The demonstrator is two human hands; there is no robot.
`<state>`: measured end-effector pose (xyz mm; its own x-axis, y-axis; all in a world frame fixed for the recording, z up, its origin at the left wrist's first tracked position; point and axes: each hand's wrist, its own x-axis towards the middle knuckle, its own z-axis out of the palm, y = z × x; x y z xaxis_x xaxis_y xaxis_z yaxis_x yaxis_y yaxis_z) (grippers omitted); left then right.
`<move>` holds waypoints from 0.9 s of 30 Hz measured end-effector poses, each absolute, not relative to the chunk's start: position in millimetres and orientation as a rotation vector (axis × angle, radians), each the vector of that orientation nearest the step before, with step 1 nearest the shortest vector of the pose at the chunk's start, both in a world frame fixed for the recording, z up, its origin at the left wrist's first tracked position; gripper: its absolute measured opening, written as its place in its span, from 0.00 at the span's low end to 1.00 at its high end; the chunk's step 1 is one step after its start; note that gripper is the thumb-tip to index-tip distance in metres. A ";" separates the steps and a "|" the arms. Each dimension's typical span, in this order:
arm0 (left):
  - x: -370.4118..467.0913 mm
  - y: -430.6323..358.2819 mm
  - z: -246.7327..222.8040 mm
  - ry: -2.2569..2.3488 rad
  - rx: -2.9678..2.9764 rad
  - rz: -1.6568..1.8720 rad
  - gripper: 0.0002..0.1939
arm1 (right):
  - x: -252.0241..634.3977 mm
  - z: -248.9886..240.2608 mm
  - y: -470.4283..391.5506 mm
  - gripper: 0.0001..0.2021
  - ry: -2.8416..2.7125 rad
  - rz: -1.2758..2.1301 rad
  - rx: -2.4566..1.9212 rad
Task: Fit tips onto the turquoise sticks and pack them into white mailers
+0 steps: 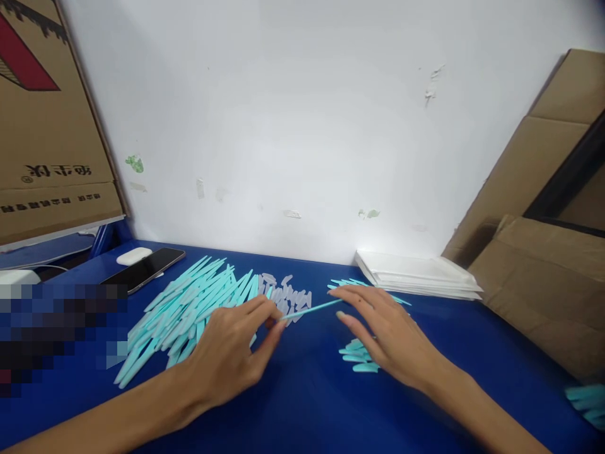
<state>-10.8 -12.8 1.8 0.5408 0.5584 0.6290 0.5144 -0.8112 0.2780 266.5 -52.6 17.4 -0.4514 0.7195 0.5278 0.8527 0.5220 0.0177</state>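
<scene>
My left hand (236, 343) pinches one end of a slim turquoise plastic stick (314, 308) between thumb and fingertips. The stick points right, slightly upward, and its far end reaches the fingers of my right hand (385, 331). That hand is open, thumb apart from the fingers; whether a fingertip touches the stick I cannot tell. Beside my left hand lies a big heap of similar turquoise sticks (193, 309). Small translucent pale pieces, like caps (295, 296), lie behind the held stick. A smaller group of turquoise sticks (359, 356) lies partly hidden under my right hand.
On the blue table (302, 403), a phone (146, 268) and a white case (134, 255) lie at left. White flat sheets (416, 271) are stacked against the wall at right. Cardboard boxes (543, 296) stand at both sides. More turquoise sticks (588, 403) show at the right edge.
</scene>
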 end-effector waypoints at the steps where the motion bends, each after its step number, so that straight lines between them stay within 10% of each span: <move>1: -12.5 -9.4 2.9 0.989 2.774 1.181 0.09 | 269.8 17.1 -50.3 0.19 -2.266 -0.418 -1.330; 15: -31.9 11.2 30.8 1.856 3.321 0.964 0.12 | 292.7 -7.2 -30.9 0.12 -2.287 -0.531 -1.651; 27: -21.3 -2.8 19.1 1.661 3.246 0.284 0.14 | 297.5 -5.1 -30.6 0.11 -2.230 -0.534 -1.879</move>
<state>-21.3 -2.8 19.1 0.6029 0.7154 0.3530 0.7921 -0.4843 -0.3715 297.5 -30.6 -5.1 -0.1873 0.9144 0.3589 0.9778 0.1387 0.1570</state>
